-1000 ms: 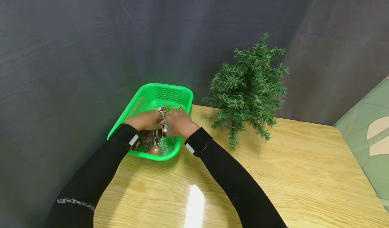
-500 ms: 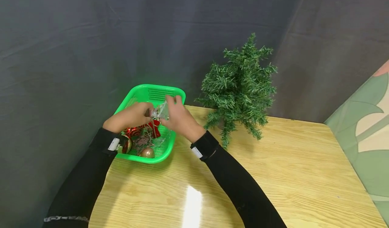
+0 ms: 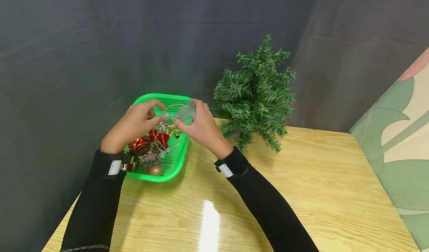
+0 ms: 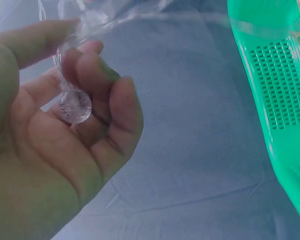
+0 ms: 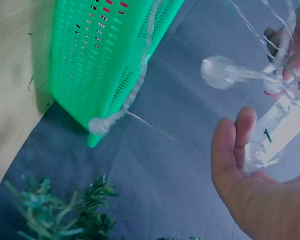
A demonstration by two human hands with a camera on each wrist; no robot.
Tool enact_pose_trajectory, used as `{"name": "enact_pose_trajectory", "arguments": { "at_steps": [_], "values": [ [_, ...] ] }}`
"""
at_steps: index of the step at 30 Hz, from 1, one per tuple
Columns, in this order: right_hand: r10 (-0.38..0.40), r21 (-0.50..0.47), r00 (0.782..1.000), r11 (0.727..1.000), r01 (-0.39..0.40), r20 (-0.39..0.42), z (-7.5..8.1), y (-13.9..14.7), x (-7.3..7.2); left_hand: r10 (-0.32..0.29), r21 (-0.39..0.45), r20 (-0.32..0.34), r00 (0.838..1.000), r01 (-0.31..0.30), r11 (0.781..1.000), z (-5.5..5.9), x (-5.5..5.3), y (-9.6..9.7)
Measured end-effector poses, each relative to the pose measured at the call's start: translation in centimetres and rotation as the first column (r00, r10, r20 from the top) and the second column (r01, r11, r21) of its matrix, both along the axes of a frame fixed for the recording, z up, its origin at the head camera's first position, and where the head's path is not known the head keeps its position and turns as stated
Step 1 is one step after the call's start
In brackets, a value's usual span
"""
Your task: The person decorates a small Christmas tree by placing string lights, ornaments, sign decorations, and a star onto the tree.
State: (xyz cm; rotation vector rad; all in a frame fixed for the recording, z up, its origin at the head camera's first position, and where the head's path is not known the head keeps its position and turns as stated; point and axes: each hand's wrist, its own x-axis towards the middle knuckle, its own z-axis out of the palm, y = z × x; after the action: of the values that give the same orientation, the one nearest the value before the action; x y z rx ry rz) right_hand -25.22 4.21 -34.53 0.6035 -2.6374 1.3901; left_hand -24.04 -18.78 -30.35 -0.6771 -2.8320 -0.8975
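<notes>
On the left of the pale wood-grain tabletop [image 3: 301, 192], a green perforated basket [image 3: 157, 178]. Inside, a red ball with gold swirls [image 3: 139, 144] at left, a red ornament [image 3: 163, 139] near the middle, a gold star [image 3: 172, 131] farther back, a rose-gold ball [image 3: 156, 170] at the near end. Right of the basket, a bushy green artificial tree [image 3: 254, 91]. Behind, dark grey cloth [image 3: 167, 39]; along the right edge, a leaf-patterned surface [image 3: 395, 151].
</notes>
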Motion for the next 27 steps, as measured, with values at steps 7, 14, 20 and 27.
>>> {"name": "enact_pose_trajectory", "arguments": {
  "at_steps": [7,14,20,27],
  "values": [
    [0.154,-0.2,0.97,0.973,-0.116,0.187,1.2,1.7,1.2,-0.036,0.164,-0.023,0.999,0.039,0.986,0.2,1.2,1.0],
    [0.264,-0.42,0.956,0.888,-0.189,0.126,3.7,4.9,3.6,-0.153,0.259,-0.024,0.988,0.154,0.953,-0.2,2.8,4.5],
    [0.444,-0.574,0.895,0.745,-0.34,0.045,5.1,8.6,6.5,-0.304,0.418,-0.061,0.951,0.301,0.857,0.1,5.4,9.0],
    [0.698,-0.671,0.715,0.546,-0.502,0.033,3.8,15.1,9.3,-0.393,0.492,-0.216,0.894,0.447,0.747,-0.1,8.8,12.8]
  ]
}}
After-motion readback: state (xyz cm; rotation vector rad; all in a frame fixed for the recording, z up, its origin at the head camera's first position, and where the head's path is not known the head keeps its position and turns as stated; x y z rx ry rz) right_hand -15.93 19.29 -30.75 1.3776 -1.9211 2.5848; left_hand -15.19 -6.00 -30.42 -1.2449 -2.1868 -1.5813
